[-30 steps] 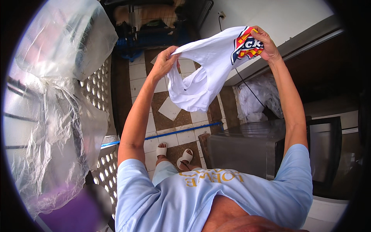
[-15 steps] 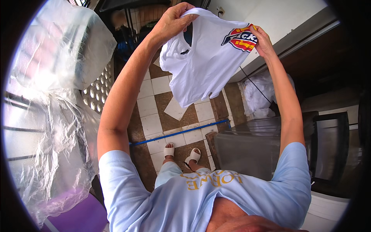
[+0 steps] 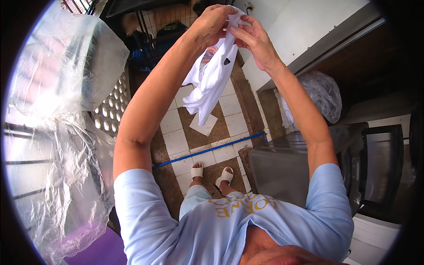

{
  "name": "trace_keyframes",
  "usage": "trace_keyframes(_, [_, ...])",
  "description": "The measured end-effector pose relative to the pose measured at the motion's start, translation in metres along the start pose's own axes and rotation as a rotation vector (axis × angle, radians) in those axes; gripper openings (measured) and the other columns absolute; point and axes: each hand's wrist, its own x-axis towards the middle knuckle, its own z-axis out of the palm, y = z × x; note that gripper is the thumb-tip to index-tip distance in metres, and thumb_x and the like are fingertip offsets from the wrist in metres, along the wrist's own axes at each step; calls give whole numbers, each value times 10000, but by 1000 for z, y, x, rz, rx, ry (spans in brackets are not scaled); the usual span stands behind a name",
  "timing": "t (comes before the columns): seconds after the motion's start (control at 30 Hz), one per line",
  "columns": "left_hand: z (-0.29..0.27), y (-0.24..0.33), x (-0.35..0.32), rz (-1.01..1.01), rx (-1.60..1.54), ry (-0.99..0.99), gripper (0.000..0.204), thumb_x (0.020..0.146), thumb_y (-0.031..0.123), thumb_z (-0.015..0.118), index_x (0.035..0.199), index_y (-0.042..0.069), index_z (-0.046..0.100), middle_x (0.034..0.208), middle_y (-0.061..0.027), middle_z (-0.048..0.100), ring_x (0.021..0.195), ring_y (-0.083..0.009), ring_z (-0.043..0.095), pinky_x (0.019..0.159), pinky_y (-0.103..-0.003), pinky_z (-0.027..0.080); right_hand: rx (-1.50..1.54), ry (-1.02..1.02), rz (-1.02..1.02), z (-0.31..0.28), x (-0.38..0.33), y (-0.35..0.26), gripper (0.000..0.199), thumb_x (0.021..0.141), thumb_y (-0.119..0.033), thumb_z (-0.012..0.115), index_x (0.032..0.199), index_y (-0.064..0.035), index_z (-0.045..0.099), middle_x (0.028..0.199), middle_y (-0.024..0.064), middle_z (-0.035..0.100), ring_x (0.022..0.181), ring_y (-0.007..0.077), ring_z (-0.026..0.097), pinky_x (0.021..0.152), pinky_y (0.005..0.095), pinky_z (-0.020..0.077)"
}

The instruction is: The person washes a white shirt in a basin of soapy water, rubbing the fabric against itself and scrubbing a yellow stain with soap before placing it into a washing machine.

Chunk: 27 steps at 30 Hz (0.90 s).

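Observation:
A white T-shirt [image 3: 211, 86] hangs bunched lengthwise from my raised hands at the top of the view, its lower end loose above the floor. My left hand [image 3: 216, 24] is closed on the shirt's upper part. Close beside it, touching the same gathered top, my right hand [image 3: 257, 42] pinches the cloth between thumb and fingers. A small dark mark shows on the outer side, and part of a coloured print peeks out of a fold. The rest of the print is hidden.
Clear plastic sheeting [image 3: 73, 150] covers things on my left, beside a perforated panel [image 3: 110, 106]. A blue pole [image 3: 207, 150] crosses the tiled floor [image 3: 174, 128] ahead of my feet. To the right are a plastic bag [image 3: 324, 95] and a grey box-like unit [image 3: 282, 170]. A wire cage [image 3: 170, 17] stands at the far end.
The shirt was spread wide between my hands with its print showing; now it is folded together and narrow. My right hand has moved left, up against my left hand.

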Motion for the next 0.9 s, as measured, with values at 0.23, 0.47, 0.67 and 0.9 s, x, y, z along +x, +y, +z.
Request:
trace_keyframes(0.23, [-21,5,-7,103,220,-27,98,879,110,551,948,41,547,828,-77,611,685,-175,602,587,-316,515,-61,-86,65,2,21,5,710,903,-315,577,1438,-67,182,1098,93,596,1051,185,565,869,380,479])
trace_keyframes(0.47, [-39,-6,-21,773,595,67,313,916,298,585,1078,31,593,882,-77,642,796,-144,594,709,-306,489,193,-77,-39,14,32,-20,368,895,-90,424,1261,-105,383,895,92,571,576,142,546,498,247,457])
trace_keyframes(0.67, [-77,-97,-80,819,1326,-41,681,887,575,456,1286,24,427,1165,-191,555,1091,-322,552,1020,-452,332,353,11,10,-20,56,-63,346,881,-106,499,1209,-156,401,664,88,559,439,138,471,407,249,385])
trace_keyframes(0.9, [-139,-51,-66,595,1661,-279,198,764,275,721,878,118,682,729,-76,678,743,-209,647,996,-415,372,210,133,-3,-121,64,-51,338,874,-88,555,1186,-96,425,720,85,583,488,142,521,416,243,406])
